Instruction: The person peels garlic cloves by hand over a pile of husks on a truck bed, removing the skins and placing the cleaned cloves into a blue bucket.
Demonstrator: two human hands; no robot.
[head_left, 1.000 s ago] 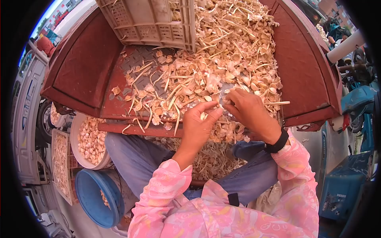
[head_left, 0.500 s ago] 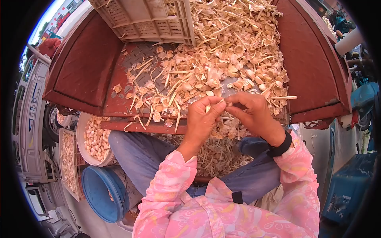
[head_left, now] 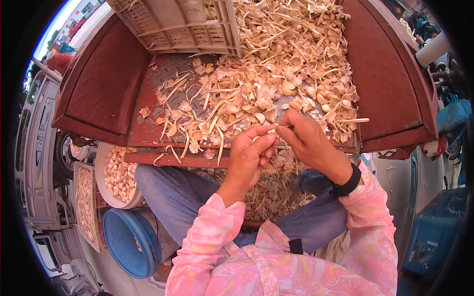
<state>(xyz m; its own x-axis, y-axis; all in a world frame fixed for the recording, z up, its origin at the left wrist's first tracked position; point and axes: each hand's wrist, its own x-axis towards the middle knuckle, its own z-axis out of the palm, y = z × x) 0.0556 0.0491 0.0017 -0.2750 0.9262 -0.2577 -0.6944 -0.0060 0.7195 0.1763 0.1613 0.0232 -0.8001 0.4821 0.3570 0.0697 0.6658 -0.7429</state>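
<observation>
My left hand [head_left: 246, 159] is closed, with a pale garlic clove [head_left: 256, 138] showing between its fingers. Its thumb and forefinger meet the fingertips of my right hand [head_left: 312, 147] over a small whitish bit of garlic [head_left: 272, 131]. My right hand pinches at that bit from the other side, thumb and forefinger together; its other fingers are curled and partly hidden. Just beyond the hands lies a heap of garlic cloves, papery skins and dry stalks [head_left: 281, 74], spread over the red metal cart bed [head_left: 143, 121].
A plastic crate [head_left: 182, 29] stands tilted on the cart bed, between red side panels [head_left: 390, 74]. At lower left are a white bucket of cloves [head_left: 119, 175], a blue bucket [head_left: 129, 241] and a crate of garlic [head_left: 86, 202]. Skins [head_left: 271, 197] lie between my legs.
My right hand has turned and risen slightly, its knuckles now higher. My left hand has tilted, and its fingers have shifted around the clove. Both hands stay together over the cart's near edge.
</observation>
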